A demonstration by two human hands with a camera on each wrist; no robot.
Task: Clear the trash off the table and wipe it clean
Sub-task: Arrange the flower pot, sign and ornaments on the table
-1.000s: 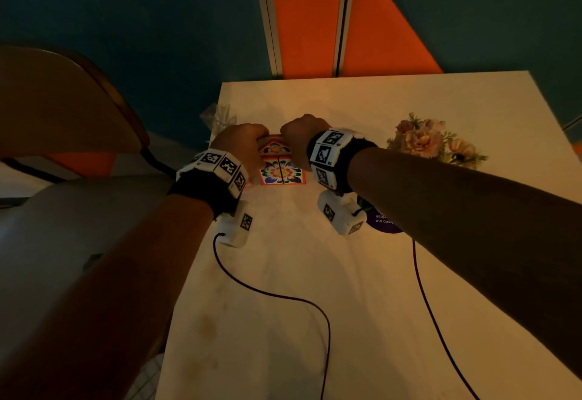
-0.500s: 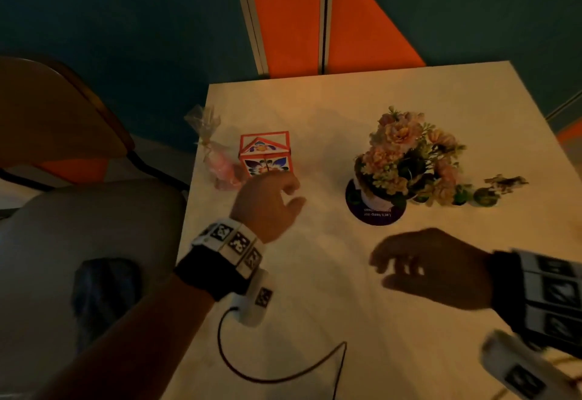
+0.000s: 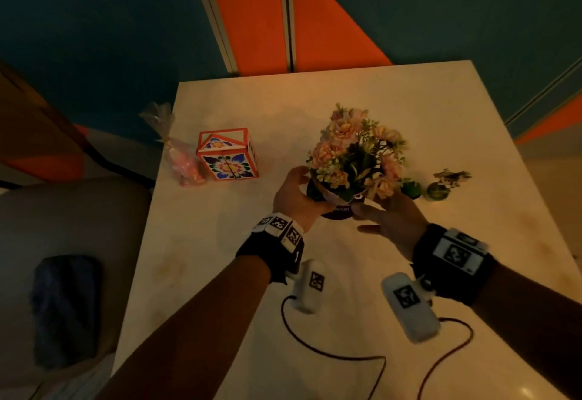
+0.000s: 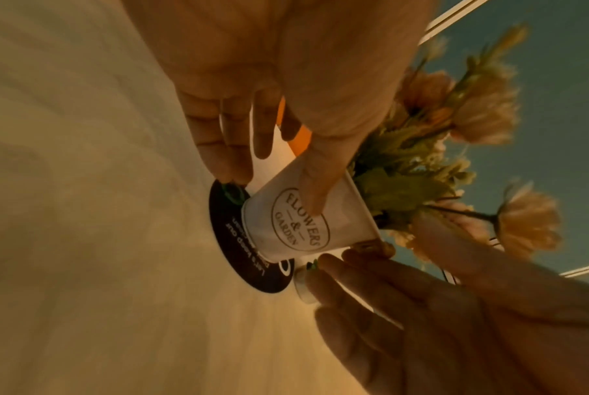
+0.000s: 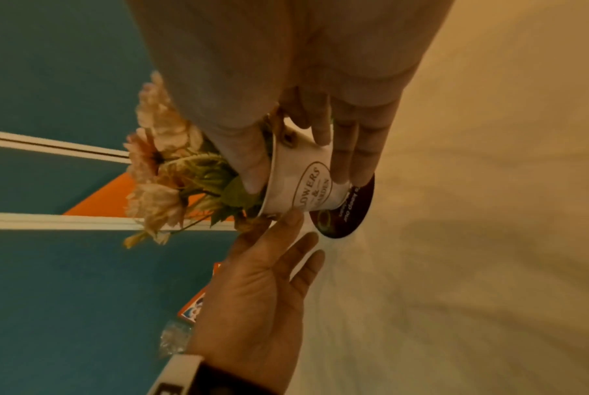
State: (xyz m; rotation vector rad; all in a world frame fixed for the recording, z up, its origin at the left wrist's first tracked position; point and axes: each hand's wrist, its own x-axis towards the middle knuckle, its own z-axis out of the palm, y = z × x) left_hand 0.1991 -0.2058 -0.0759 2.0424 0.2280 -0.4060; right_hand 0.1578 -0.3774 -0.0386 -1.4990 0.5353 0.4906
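the flower pot point(image 3: 338, 201) stands upright on a dark coaster point(image 4: 238, 240) mid-surface point(image 3: 409, 110), directly between both hands. the left hand point(image 3: 294, 198) cups its left side, fingers loosely curled; the right hand point(image 3: 393, 220) touches its right side, fingers straight.
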